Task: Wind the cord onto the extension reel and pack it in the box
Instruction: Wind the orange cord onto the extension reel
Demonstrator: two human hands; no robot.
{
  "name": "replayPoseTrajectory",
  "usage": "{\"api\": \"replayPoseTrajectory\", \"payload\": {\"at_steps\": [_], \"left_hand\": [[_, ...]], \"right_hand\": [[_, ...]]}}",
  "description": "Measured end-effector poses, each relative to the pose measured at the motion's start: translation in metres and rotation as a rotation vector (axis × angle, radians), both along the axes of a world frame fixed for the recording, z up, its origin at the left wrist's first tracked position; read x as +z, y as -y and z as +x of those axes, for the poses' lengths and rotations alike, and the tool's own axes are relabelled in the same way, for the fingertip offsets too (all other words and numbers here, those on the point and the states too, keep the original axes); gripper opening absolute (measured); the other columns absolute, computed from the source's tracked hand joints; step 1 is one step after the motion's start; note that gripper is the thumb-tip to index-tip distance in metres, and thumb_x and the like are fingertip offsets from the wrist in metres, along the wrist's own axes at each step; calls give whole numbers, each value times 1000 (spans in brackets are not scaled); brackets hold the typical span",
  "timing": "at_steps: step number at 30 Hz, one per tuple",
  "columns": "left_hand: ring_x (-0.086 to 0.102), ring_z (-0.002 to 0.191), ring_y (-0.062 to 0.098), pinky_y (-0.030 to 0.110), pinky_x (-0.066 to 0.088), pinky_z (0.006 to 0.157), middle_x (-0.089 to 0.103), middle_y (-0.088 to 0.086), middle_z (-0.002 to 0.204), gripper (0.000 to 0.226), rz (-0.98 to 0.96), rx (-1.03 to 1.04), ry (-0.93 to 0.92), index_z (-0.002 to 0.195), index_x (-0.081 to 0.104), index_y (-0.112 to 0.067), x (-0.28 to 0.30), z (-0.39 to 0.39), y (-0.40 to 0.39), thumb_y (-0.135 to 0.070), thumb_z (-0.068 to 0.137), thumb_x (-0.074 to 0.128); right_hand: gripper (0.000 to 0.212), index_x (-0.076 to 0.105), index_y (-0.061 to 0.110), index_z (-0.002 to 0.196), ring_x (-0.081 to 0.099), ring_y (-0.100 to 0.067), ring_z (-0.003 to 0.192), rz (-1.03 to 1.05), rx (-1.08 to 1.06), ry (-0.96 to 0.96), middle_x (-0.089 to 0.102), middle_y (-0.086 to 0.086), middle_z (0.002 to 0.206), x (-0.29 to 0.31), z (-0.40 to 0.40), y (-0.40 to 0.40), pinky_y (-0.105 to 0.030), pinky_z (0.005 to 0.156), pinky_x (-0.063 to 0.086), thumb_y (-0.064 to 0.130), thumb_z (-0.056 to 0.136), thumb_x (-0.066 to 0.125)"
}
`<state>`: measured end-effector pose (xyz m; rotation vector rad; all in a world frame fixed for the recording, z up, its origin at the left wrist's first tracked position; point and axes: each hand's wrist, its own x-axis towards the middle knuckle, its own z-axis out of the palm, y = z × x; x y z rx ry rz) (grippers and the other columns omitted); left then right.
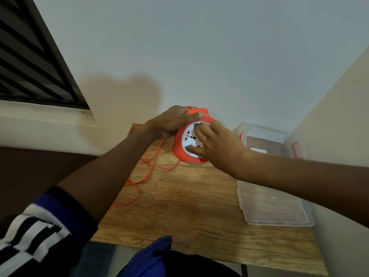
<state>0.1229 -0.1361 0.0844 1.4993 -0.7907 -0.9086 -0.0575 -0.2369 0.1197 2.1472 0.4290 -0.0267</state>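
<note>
The extension reel (180,149) is a round orange case with a white socket face, held tilted above the far side of the wooden table (189,206). My left hand (172,121) grips its top edge and orange handle. My right hand (214,144) lies on the white face, fingers spread over the sockets. Loose orange cord (148,168) trails from under the reel and lies in loops on the table's left part. The clear plastic box (265,140) stands open to the right of the reel.
The box's clear lid (273,206) lies flat on the table's right side, under my right forearm. A white wall runs behind and to the right. A window with dark bars (30,62) is at the upper left.
</note>
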Motion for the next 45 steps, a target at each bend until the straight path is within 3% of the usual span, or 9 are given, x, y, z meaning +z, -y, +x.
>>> {"api": "replayPoseTrajectory", "payload": {"at_steps": [7,13,18,25,34,36,40,43,45], "left_hand": [[76,89,27,42,63,81,79,11,100,46,-96,82,-118,109,75,-14,-12,4,-11,-50,82,80],[76,82,27,39,63,73,79,9,91,37,-91,174,-63,92,80,-19,-17,-3,-7,-54,81,75],[78,84,28,42,64,77,81,7,94,28,-57,198,-44,96,79,-20,-20,-6,-5,-45,95,68],[78,87,28,42,65,74,80,13,103,40,-18,150,-165,111,74,-11,-14,1,-10,-46,92,70],[76,97,37,50,63,87,78,17,113,46,-26,169,-77,121,71,-8,-15,-3,-6,-45,95,66],[77,95,36,49,64,85,79,16,110,39,-35,192,-39,114,74,-10,-16,-6,-4,-44,96,67],[76,85,29,46,63,80,79,15,101,26,-111,281,-150,95,80,-17,-16,-13,-2,-40,97,69],[70,98,37,57,57,93,72,29,120,41,-128,296,-219,113,75,-6,-17,-16,-2,-42,95,70],[68,105,40,59,55,97,68,30,130,48,-120,269,-252,126,68,-3,-16,-16,-4,-42,98,66]], "right_hand": [[62,28,11,150,62,-31,82,290,-59,202,67,-11,87,17,12,11,-37,71,39,25,95,53],[70,35,10,137,66,-29,65,551,-201,348,69,-7,74,1,17,11,-33,64,41,34,83,71],[65,41,11,119,65,-32,59,628,-182,436,69,-12,72,-16,16,7,-34,60,45,34,72,79],[48,51,17,123,65,-33,89,537,-146,328,64,-13,111,-27,12,13,-40,73,50,35,83,70],[59,49,13,112,62,-28,53,675,-172,428,67,-8,65,-27,20,10,-31,54,42,43,71,79],[61,53,13,113,63,-26,48,753,-226,477,70,-7,65,-32,17,6,-30,49,45,52,73,76],[57,52,9,109,58,-24,45,968,-389,577,63,-2,61,-34,18,-2,-21,43,26,58,84,60],[42,56,9,100,49,-22,46,1016,-468,604,60,-2,61,-30,17,-1,-23,43,19,50,93,51],[31,59,9,85,50,-25,43,935,-363,581,59,-5,56,-23,10,1,-23,44,28,39,92,59]]}}
